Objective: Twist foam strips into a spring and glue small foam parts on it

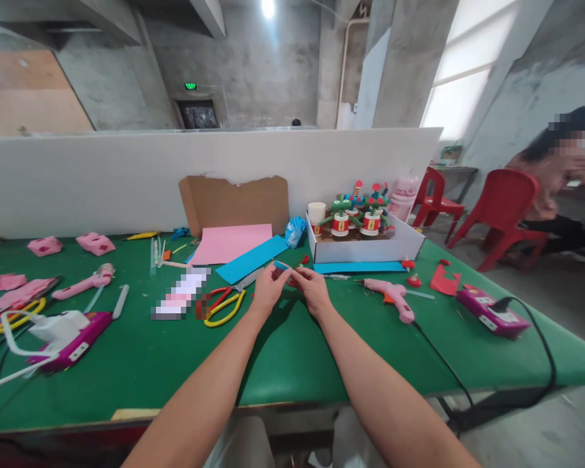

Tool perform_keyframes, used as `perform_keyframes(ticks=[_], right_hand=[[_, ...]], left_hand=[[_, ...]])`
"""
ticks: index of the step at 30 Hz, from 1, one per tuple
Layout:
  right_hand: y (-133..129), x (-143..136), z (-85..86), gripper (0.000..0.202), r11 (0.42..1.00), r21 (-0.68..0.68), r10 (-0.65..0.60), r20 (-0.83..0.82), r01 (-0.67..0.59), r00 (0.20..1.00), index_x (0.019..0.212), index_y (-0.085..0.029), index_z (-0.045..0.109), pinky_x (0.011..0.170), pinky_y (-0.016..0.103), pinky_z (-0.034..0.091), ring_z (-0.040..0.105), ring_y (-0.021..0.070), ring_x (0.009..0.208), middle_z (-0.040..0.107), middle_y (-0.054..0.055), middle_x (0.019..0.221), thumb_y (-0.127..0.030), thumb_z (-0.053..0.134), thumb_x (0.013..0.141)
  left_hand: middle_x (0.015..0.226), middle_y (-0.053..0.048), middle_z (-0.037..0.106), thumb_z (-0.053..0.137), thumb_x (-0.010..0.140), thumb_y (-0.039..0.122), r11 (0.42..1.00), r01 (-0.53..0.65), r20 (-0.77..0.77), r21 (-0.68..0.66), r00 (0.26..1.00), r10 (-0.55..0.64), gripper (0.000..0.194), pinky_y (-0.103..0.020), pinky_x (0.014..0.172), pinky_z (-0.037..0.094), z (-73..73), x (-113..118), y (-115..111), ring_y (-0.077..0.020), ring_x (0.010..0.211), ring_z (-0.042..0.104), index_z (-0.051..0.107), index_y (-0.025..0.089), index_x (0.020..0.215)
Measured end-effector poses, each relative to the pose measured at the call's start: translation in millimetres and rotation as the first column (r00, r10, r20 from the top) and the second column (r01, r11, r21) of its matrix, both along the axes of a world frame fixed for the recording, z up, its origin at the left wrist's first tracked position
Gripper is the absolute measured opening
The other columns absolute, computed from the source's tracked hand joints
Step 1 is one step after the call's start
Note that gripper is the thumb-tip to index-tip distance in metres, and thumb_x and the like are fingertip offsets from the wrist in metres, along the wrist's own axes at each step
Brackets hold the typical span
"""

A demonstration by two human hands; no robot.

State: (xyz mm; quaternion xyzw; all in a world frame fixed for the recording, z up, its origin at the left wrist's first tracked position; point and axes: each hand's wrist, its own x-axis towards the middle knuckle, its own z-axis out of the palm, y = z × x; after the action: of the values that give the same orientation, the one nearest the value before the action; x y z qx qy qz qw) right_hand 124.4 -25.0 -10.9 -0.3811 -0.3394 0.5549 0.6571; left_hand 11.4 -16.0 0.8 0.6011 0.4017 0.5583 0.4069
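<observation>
Close together above the green table, my left hand [269, 287] and my right hand [312, 289] meet fingertip to fingertip. A small blue piece [281, 265], perhaps of paper or foam, is pinched in my left fingers. My right fingers are closed against the same spot; whether they grip the piece too is hidden. Just left of my left hand lie scissors [224, 314] with red and yellow handles. Beyond my hands are a blue sheet [253, 257], a pink sheet [234, 242] and a crumpled blue bundle [295, 230].
A white box [365, 250] holds several green-armed figures on paper-wrapped spools. Right of my hands rests a pink glue gun [392, 296], its cord running to a purple power strip [492, 313]. Another glue gun [85, 282] lies left. A person sits on a red chair [500, 201].
</observation>
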Motion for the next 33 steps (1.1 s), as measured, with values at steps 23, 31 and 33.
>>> perform_keyframes(ticks=[23,31,33], right_hand=[[-3.7,-4.4,0.8,0.038,0.996,0.020,0.085,-0.068,-0.084,0.994,0.067,-0.018,0.060,0.063,0.028,0.054,0.062,0.0118,0.056,0.067,-0.002,0.063,-0.029,0.088,0.044],[-2.4,-4.1,-0.3,0.035,0.996,0.040,0.085,-0.043,-0.084,0.995,0.073,-0.017,0.064,0.061,0.025,0.052,0.059,0.0096,0.056,0.066,-0.003,0.065,-0.028,0.086,0.048],[-2.9,-4.1,0.6,0.034,0.997,0.039,0.074,-0.040,-0.072,0.996,0.071,-0.018,0.064,0.062,0.026,0.052,0.059,0.0100,0.056,0.065,-0.004,0.063,-0.029,0.086,0.048]], left_hand=[[0.063,0.001,0.059,0.070,0.060,0.047,0.986,0.004,0.099,-0.165,0.995,0.012,0.035,-0.022,0.053,0.040,-1.9,-1.8,0.1,-0.0106,0.057,0.052,0.059,0.016,0.071],[0.061,0.001,0.060,0.073,0.057,0.049,0.975,0.070,0.138,-0.210,0.990,-0.042,0.038,-0.024,0.056,0.044,-2.8,-3.8,2.6,-0.0111,0.054,0.054,0.059,0.015,0.069],[0.061,0.001,0.061,0.073,0.057,0.048,0.978,0.066,0.145,-0.199,0.989,-0.037,0.038,-0.025,0.056,0.045,-3.0,-3.1,2.2,-0.0110,0.055,0.054,0.059,0.015,0.070]])
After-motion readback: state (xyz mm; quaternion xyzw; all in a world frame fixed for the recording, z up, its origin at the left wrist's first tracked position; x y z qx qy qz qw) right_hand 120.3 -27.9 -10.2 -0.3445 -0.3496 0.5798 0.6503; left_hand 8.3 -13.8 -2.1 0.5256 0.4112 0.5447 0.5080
